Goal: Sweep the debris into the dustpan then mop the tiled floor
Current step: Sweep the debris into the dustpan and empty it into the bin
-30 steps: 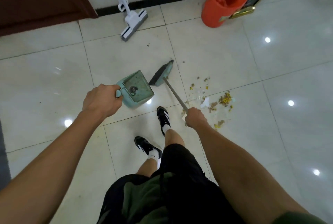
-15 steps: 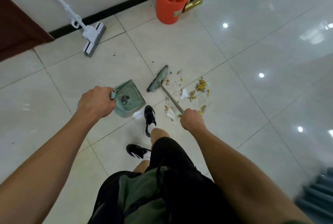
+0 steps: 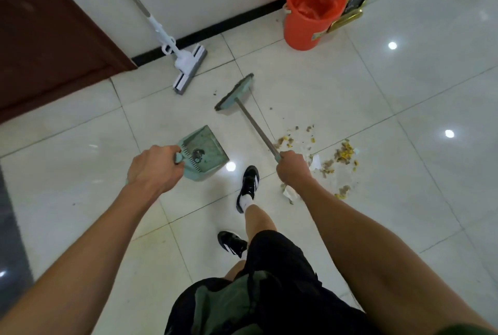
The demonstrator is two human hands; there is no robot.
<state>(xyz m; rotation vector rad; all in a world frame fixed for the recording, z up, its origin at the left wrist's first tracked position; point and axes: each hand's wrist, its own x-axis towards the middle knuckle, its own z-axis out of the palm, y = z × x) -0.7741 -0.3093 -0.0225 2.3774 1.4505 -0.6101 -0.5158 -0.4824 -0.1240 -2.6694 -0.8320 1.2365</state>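
Left hand [image 3: 152, 170] grips dustpan [image 3: 206, 152]; right hand [image 3: 292, 167] grips broom [image 3: 237, 92]. Risk: broom head far-left of debris [image 3: 342, 157]; careless stroke scatters crumbs.

My one head camera looks steeply down past my left hand [image 3: 152, 170] and right hand [image 3: 292, 169] onto tiled floor [image 3: 350, 86] ahead.
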